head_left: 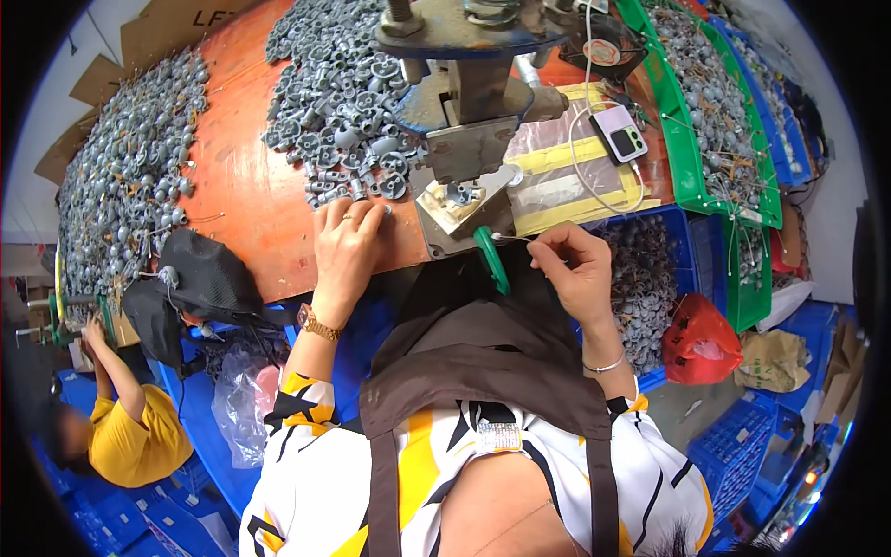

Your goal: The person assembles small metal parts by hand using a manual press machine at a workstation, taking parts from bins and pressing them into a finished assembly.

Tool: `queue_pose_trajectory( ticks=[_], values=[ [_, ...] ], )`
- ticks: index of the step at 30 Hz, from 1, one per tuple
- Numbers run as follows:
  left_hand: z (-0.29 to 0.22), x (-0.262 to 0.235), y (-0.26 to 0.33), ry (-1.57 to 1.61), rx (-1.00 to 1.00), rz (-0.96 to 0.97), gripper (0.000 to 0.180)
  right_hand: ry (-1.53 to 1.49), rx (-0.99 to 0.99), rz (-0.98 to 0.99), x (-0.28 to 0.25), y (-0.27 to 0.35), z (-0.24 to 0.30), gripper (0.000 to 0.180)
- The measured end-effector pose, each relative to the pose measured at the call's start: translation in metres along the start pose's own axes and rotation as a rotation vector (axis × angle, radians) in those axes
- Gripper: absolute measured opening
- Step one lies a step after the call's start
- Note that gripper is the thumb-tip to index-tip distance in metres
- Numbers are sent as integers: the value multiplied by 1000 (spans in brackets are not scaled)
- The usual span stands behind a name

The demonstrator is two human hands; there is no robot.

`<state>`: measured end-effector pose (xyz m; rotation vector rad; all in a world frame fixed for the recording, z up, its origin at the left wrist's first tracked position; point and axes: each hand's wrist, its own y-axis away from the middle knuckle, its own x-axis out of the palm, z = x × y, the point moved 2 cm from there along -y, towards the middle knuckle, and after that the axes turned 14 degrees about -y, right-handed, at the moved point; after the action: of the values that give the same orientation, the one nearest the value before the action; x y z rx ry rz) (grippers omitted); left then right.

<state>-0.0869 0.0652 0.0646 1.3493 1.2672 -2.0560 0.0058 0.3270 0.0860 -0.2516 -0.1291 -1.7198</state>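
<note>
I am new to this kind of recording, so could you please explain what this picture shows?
There is no robot here: a wide fisheye camera worn on the person's head looks down, so straight edges bend. The bare left hand is at the near edge of a heap of small grey plastic-looking parts on an orange-red tabletop; whether it grips one is hidden. The bare right hand pinches a thin, pale, wire-like piece beside a curved green piece. A heavy grey metal machine, perhaps a press, stands just beyond the hands.
</note>
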Motion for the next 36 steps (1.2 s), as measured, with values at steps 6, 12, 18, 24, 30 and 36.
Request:
queue_pose_trajectory(
  ticks=[6,12,18,24,30,36],
  values=[
    [-42,-12,-4,1125,-508,89,20,327,-226,-24,25,4,-9,15],
    [-57,0,-7,1448,-562,27,22,509,-477,-54,39,-4,3,18],
    [-64,-5,-10,1106,-439,-100,44,584,-494,-37,38,-3,4,22],
    [-70,-13,-11,1089,-363,-129,46,653,-651,91,41,-1,2,16],
    [-85,-20,-9,1680,-515,191,31,97,-4,139,30,-2,-13,12],
    [-90,-36,-16,1018,81,-53,30,-289,413,146,22,-1,-16,16]
  ],
)
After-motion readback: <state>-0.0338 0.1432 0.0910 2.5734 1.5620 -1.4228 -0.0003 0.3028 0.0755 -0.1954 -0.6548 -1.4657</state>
